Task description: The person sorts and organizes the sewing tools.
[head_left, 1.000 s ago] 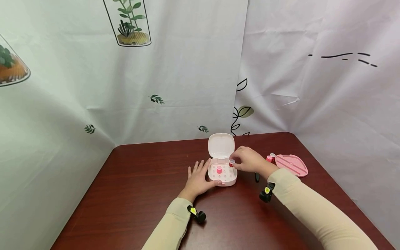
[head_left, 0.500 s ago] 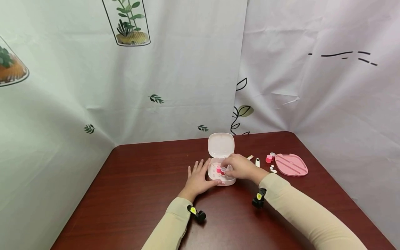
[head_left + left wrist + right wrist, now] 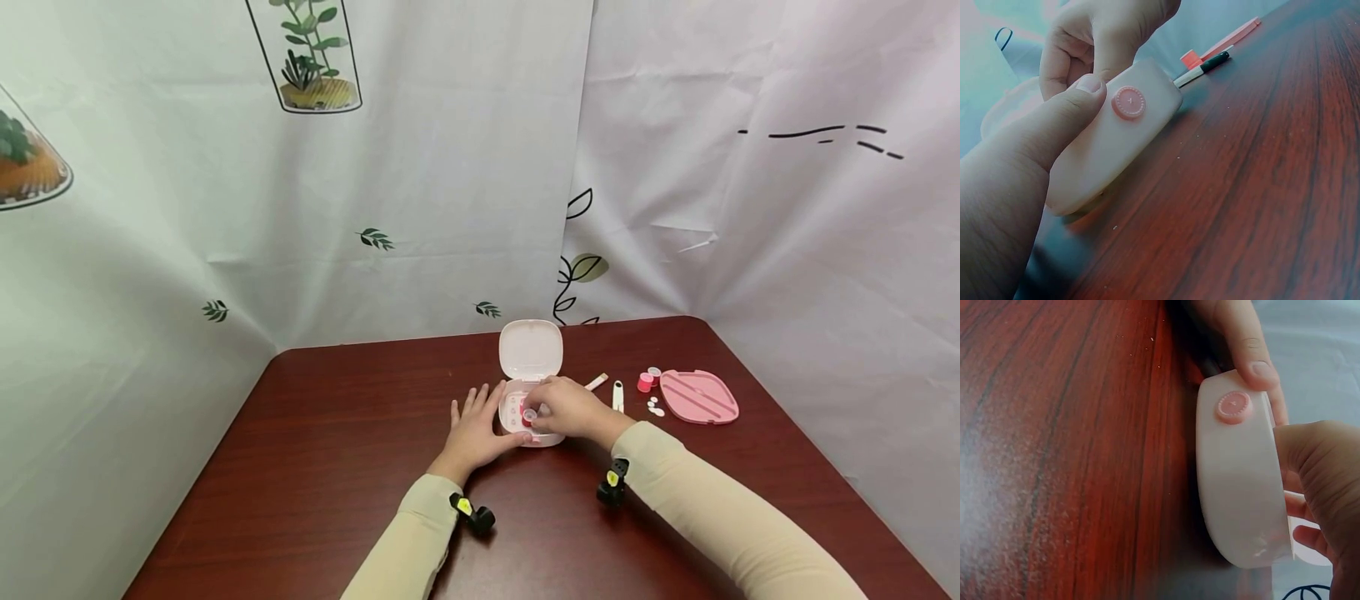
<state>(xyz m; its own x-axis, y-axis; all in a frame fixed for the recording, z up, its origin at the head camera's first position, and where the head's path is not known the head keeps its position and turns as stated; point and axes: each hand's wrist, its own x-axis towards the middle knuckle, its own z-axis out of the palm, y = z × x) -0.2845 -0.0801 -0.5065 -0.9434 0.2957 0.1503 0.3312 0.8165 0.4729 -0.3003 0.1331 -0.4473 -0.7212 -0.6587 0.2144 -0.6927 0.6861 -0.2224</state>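
**Right hand moved over the open case**

From the head camera, the right hand had shifted toward nine o'clock since half a second before, uncovering more of the dark red wooden table. It hovered over the small pale pink plastic case with its lid raised, pinching a tiny clear-capped red vial. The left hand stayed at the case's nine o'clock side, fingers spread, thumb against it.

At the left wrist, the thumb pressed the case's front wall beside a round pink button; the right hand's fingers curled above.

At the right wrist, the case lay at three o'clock, the left thumb touching its corner.
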